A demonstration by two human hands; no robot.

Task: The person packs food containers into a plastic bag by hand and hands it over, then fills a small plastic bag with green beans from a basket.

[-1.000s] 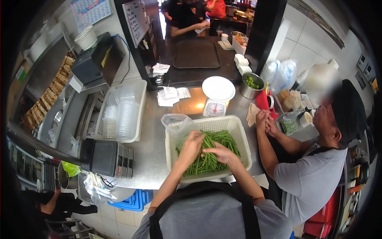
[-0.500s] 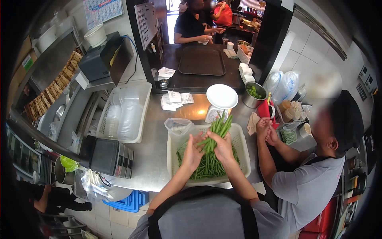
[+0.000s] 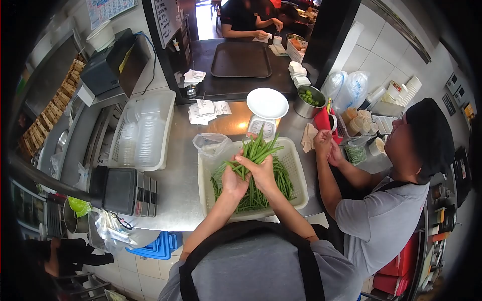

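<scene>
A bunch of green beans point(image 3: 257, 150) is raised above the cream basket point(image 3: 299, 198), its tips pointing away from me. My left hand point(image 3: 235, 179) cups the bunch from the left, and my right hand point(image 3: 263, 173) is wrapped round it from the right, its thumb across the beans. The two hands touch or nearly touch. More green beans point(image 3: 281, 183) lie loose in the basket below. A clear plastic bag point(image 3: 213, 144) hangs over the basket's far left corner. Just beyond the basket stands a scale point(image 3: 262, 126) with a white plate point(image 3: 267, 103) on top.
A co-worker point(image 3: 381, 200) stands close at the right, hands together near a red holder point(image 3: 324, 119). A metal pot point(image 3: 307, 108) of green fruit stands behind. Paper slips point(image 3: 203, 111), a crate of plastic containers point(image 3: 143, 130) and a black drawer box point(image 3: 128, 191) are on the left.
My hands first worked low in the basket, then lifted a bunch of beans. Since then my left hand has closed in on the bunch, and the view has shifted slightly.
</scene>
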